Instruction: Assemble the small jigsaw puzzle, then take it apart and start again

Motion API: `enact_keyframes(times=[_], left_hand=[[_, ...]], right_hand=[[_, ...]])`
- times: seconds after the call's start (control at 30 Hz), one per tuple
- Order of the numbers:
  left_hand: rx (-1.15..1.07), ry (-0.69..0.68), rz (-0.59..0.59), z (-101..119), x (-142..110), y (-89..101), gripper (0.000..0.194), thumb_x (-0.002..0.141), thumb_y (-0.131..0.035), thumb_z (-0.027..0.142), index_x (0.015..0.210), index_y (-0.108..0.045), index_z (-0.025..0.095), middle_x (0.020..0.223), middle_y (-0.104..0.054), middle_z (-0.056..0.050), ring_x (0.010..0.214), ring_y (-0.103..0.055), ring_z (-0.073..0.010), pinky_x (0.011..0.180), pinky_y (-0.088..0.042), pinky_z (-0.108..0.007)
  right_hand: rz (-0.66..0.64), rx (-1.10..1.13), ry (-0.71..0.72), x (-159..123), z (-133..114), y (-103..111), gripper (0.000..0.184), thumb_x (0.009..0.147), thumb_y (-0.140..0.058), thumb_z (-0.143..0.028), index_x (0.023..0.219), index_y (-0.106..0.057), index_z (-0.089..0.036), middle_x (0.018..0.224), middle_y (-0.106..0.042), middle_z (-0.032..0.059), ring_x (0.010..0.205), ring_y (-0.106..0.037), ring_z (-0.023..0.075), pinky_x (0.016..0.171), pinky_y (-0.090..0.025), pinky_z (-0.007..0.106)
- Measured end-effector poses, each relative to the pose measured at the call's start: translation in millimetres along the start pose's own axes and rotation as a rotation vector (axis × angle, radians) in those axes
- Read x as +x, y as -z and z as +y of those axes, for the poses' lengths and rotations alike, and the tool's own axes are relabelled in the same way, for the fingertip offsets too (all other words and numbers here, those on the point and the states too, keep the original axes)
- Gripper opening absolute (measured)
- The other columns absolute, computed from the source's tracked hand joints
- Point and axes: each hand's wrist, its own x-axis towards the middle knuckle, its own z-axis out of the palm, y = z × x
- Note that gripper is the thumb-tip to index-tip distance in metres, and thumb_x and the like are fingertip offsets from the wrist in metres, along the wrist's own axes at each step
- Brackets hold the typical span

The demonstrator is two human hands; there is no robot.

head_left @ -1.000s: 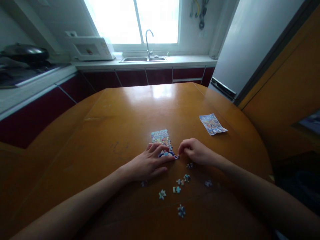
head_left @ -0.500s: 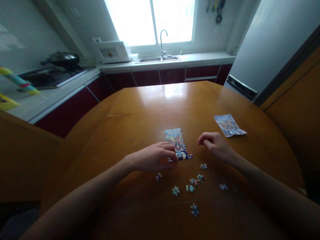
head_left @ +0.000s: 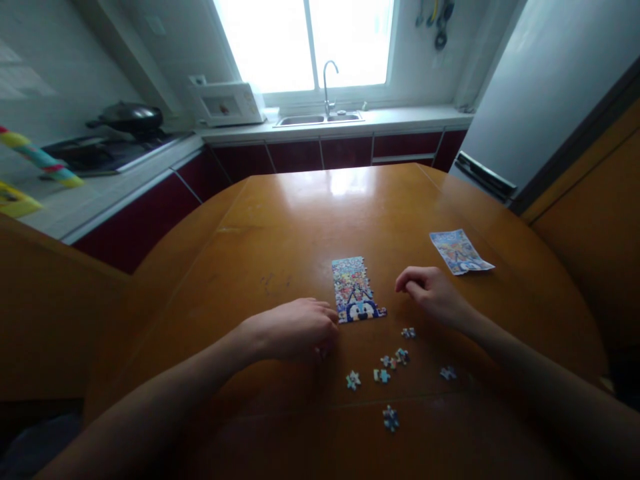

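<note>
A partly assembled colourful jigsaw strip lies on the round wooden table. My left hand rests just left of its lower end, fingers curled down onto the table over a spot I cannot see into. My right hand lies to the strip's right, loosely curled, with nothing visible in it and not touching the strip. Several loose puzzle pieces are scattered between and in front of my hands, one of them nearest to me.
A printed picture card lies at the table's right. Behind are a counter with a sink and tap, a white microwave, a wok on the hob at left, and a grey fridge at right.
My left hand slid back off the jigsaw strip, down and left, now covering a loose piece that lay there. My right hand drew away to the right. The view shifted.
</note>
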Motion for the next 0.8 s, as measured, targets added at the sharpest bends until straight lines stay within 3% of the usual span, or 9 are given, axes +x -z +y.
enact_keyframes(times=[0.1, 0.2, 0.33, 0.5, 0.8], left_hand=[[-0.05, -0.074, -0.015, 2, 1, 3.1, 0.017, 0.074, -0.079, 0.011, 0.079, -0.067, 0.021, 0.087, -0.069, 0.0, 0.087, -0.062, -0.019, 0.074, -0.046, -0.029], [-0.122, -0.111, -0.009, 3, 6, 4.7, 0.011, 0.085, -0.072, 0.012, 0.083, -0.066, 0.021, 0.089, -0.068, 0.0, 0.089, -0.06, -0.0179, 0.081, -0.045, -0.029], [-0.225, -0.077, 0.154, 1, 15, 0.8, 0.007, 0.096, -0.06, 0.019, 0.091, -0.063, 0.02, 0.097, -0.067, -0.003, 0.098, -0.057, -0.0184, 0.092, -0.042, -0.032], [-0.433, 0.001, 0.368, -1, 26, -12.9, 0.01, 0.098, -0.058, 0.023, 0.091, -0.061, 0.017, 0.092, -0.061, -0.003, 0.087, -0.055, -0.0149, 0.081, -0.044, -0.027], [-0.574, 0.034, 0.552, 4, 36, -35.3, 0.013, 0.096, -0.061, 0.025, 0.087, -0.061, 0.016, 0.086, -0.062, -0.003, 0.082, -0.056, -0.015, 0.076, -0.046, -0.028]], right_hand=[[-0.005, 0.018, 0.015, 0, 0, -1, 0.023, 0.076, -0.047, -0.015, 0.07, -0.069, -0.018, 0.07, -0.068, 0.0041, 0.067, -0.059, 0.0172, 0.063, -0.041, 0.03], [-0.035, 0.045, 0.031, -4, -4, -6, 0.024, 0.076, -0.047, -0.012, 0.071, -0.07, -0.018, 0.071, -0.068, 0.0037, 0.067, -0.058, 0.0166, 0.063, -0.041, 0.029], [-0.104, 0.122, 0.049, -15, -18, -17, 0.02, 0.082, -0.052, -0.013, 0.081, -0.072, -0.018, 0.078, -0.071, 0.0032, 0.071, -0.059, 0.0157, 0.065, -0.044, 0.028], [-0.215, 0.231, 0.023, -30, -33, -34, 0.011, 0.085, -0.067, -0.027, 0.087, -0.072, -0.017, 0.073, -0.067, 0.0005, 0.064, -0.054, 0.0131, 0.059, -0.042, 0.026], [-0.169, 0.476, -0.011, -33, -32, -47, 0.008, 0.079, -0.074, -0.021, 0.08, -0.068, -0.016, 0.071, -0.064, -0.0009, 0.066, -0.054, 0.0119, 0.06, -0.042, 0.025]])
